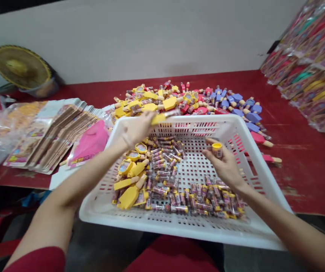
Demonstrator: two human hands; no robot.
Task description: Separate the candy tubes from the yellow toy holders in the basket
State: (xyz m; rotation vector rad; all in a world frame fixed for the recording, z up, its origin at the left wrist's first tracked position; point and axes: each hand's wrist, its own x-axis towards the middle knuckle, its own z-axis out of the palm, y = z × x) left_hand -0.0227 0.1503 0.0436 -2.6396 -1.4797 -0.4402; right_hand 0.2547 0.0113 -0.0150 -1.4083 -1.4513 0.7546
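My left hand (139,129) is raised over the basket's back left edge, blurred, with its fingers closed on a yellow toy (159,119) that has a clear part pointing right. My right hand (224,164) is above the right half of the white basket (185,229), holding a small clear tube with a yellow cap (217,146) between thumb and fingers. Yellow toys with beige handles (130,196) lie in the basket's left side. Many small capped tubes (199,202) fill its middle and front.
Behind the basket a heap of yellow, red and blue toys (169,102) covers part of the red table (309,166). Printed cards (57,132) and a pink packet (91,141) lie at left. Bagged packs (318,64) are stacked at right. A straw hat (22,71) stands back left.
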